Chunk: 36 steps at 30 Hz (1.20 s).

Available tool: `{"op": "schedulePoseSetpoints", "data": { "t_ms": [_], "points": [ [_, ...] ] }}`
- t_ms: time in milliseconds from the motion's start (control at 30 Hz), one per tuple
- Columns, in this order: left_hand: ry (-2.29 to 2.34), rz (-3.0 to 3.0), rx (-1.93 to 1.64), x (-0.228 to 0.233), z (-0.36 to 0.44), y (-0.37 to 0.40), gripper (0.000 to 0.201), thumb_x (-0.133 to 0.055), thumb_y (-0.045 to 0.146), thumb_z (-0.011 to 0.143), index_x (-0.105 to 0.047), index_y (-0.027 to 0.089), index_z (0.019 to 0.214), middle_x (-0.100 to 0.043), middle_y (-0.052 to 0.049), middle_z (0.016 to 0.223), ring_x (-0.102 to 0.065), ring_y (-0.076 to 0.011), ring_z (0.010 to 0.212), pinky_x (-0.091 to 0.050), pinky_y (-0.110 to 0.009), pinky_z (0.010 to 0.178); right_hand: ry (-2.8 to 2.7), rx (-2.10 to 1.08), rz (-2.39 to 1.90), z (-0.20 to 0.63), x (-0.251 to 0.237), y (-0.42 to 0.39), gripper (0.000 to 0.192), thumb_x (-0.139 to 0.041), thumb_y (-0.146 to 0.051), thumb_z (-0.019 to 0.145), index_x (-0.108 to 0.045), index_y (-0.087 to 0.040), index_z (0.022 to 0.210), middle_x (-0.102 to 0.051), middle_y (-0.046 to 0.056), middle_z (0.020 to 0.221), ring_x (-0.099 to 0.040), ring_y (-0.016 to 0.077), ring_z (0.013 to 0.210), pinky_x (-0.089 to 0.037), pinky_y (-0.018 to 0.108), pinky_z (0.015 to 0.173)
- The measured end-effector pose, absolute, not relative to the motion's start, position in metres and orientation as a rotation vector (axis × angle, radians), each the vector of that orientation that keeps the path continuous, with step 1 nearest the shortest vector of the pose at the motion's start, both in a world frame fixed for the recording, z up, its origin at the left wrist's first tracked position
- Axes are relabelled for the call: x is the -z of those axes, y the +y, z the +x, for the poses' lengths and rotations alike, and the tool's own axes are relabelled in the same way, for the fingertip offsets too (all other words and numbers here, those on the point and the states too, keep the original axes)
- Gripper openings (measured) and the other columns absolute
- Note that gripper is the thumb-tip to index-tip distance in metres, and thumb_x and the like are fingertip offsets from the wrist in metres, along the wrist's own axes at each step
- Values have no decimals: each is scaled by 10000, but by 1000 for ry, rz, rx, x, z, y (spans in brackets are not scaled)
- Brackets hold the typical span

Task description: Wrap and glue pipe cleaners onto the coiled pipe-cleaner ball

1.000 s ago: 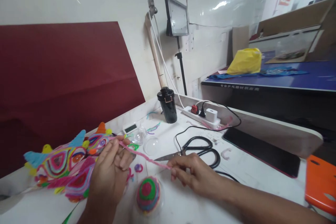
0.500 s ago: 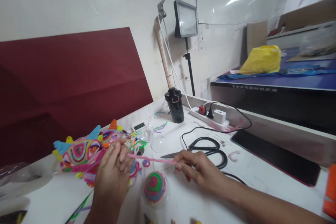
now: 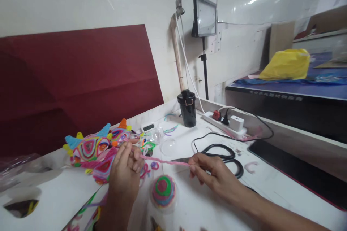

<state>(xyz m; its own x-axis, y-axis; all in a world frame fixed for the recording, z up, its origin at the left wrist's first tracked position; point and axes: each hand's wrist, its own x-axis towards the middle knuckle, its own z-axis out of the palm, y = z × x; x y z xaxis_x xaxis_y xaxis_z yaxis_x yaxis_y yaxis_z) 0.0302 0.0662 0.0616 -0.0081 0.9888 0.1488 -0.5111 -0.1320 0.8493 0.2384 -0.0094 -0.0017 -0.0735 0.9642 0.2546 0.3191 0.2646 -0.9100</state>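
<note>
A pink pipe cleaner [image 3: 165,161] runs almost level between my two hands above the white table. My left hand [image 3: 123,173] has its fingers curled round the left end. At the other end, my right hand [image 3: 213,171] pinches the strand between thumb and fingertips. Below it sits a clear dome with a ball [image 3: 164,192] covered in rings of red, green, blue and pink. Black-handled scissors [image 3: 238,168] lie just behind my right hand, which hides part of them. Colourful fish-like figures [image 3: 90,148] rest beyond my left hand, partly covered by it.
Clear plastic domes [image 3: 168,147] and loose strand pieces lie behind the hands. Further back stand a small digital display [image 3: 148,127], a black cup [image 3: 187,110] and a power strip [image 3: 223,126] with cables. A black phone-like slab [image 3: 300,171] lies at right.
The whole scene has shifted right in the picture as my view turned left. Both hands keep hold of the pink pipe cleaner, with little change in their pose.
</note>
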Motion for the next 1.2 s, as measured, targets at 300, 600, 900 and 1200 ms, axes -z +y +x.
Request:
{"op": "schedulePoseSetpoints", "data": {
  "t_ms": [300,600,900,1200],
  "points": [
    [738,931,-1486,-51,34,65,170,-696,245,721,-639,142,844,-646,-8,715,-446,-39,407,-296,-170,368,-1251,-1017,-1155,247,8,4,420,-571,-590,817,-523,-181,737,-608,5,655,-470,98,490,-363,250,498],
    [764,938,-1461,-55,34,60,200,-741,261,686,-604,155,785,-655,15,757,-443,-16,390,-266,-153,350,-1101,-1091,-1132,249,8,6,408,-664,-573,752,-556,-180,733,-653,25,637,-470,108,479,-363,259,494],
    [877,1107,-1364,-42,34,65,221,-737,286,675,-607,145,785,-671,7,745,-455,-24,385,-310,-160,357,-827,-1174,-847,265,-1,4,241,-744,-391,753,-623,-184,732,-624,-12,690,-491,71,524,-388,183,504],
    [954,1246,-1338,-37,36,66,220,-720,296,674,-600,143,778,-696,-20,701,-471,-44,388,-313,-166,367,-653,-1135,-726,272,-14,7,221,-812,-298,666,-637,-173,719,-614,-9,704,-504,70,522,-429,163,455]
  ]
}}
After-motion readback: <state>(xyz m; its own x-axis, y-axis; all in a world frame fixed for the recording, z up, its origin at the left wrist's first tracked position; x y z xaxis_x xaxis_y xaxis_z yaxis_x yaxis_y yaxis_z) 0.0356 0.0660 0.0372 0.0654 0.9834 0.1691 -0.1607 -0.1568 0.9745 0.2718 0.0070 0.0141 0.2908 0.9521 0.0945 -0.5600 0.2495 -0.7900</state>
